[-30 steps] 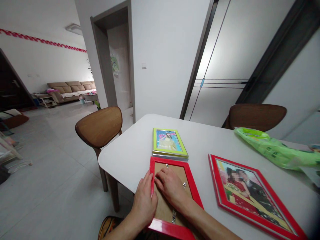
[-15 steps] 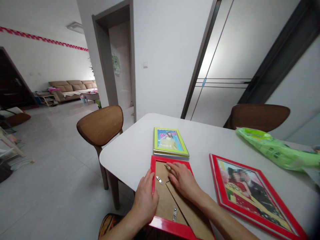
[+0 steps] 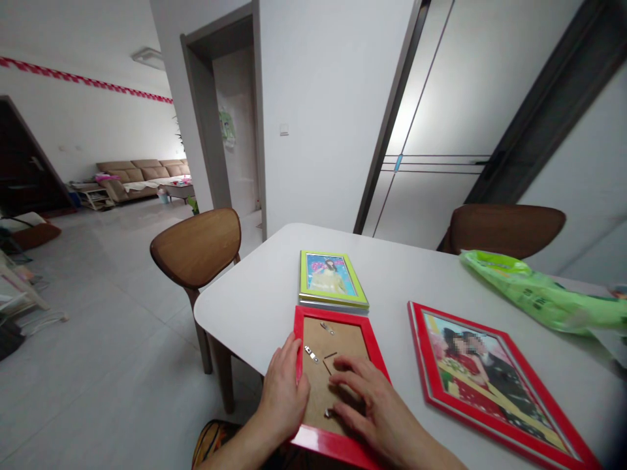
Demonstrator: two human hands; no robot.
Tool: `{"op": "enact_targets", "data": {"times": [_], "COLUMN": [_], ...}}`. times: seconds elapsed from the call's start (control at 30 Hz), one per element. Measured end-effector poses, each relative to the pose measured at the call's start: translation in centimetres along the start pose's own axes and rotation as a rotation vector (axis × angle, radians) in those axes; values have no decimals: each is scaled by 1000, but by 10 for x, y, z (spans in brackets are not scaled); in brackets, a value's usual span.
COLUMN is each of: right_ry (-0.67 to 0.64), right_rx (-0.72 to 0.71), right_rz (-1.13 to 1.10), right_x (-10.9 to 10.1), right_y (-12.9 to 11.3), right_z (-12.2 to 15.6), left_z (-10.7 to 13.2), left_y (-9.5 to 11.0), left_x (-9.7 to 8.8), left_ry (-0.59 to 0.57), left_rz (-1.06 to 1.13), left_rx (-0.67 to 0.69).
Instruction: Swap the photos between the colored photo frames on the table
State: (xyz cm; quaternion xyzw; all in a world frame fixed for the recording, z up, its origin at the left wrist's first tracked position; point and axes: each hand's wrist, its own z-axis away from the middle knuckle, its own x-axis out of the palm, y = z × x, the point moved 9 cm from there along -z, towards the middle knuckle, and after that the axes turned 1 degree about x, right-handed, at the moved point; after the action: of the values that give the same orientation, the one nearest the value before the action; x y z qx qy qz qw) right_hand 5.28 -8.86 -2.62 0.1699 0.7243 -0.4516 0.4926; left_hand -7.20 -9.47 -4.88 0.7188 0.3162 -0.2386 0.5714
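A red picture frame (image 3: 375, 346) lies face down at the near edge of the table, its brown backing board (image 3: 316, 385) showing. My left hand (image 3: 284, 385) grips the frame's left side, thumb on the inner edge and fingers along the outside. Over the lower part of the backing, my right hand (image 3: 367, 405) has its fingers bent and spread apart. Its thumb tip is at a small metal clip (image 3: 328, 413), partly covered. Two more metal clips, an upper one (image 3: 327, 328) and one by the left edge (image 3: 311, 354), are in plain view.
Beyond the frame lies a stack of frames topped by a lime-green photo frame (image 3: 334, 281). To the right are another red photo frame (image 3: 490, 378) and a green plastic bag (image 3: 539, 294) on the white table (image 3: 392, 267). Wooden chairs (image 3: 198, 245) stand around it.
My right hand has moved from the upper clip down to the lower one, uncovering the upper clip and the backing's top right. The left hand keeps its hold.
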Motion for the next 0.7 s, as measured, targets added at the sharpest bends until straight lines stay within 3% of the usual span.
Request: {"op": "enact_targets", "data": {"times": [0.1,0.23,0.4,0.5,0.6,0.7], "right_ry": [64,63,141,186,213,245], "right_rx": [134,177,184,157,84,124], "right_rz": [77,41,41,40,-39,-49], "right_x": [-5,-6,-28,-43,-50,-54], "right_y": [15,19,12,-3,-14,6], "right_z": [-2,-7,-12,-16,-20,-17], "left_z": [1,-1,-7,-12,-16,-19], "left_y": [-1,-2,2,7,-2,-26], "left_x": [-1,-4,-15,-21,-18,-33], "left_ry": [14,18,29,70,20,25], "left_rz": [11,56,224,464,741,779], "left_rx": [0,-24,-90,-129,-268,-350]}}
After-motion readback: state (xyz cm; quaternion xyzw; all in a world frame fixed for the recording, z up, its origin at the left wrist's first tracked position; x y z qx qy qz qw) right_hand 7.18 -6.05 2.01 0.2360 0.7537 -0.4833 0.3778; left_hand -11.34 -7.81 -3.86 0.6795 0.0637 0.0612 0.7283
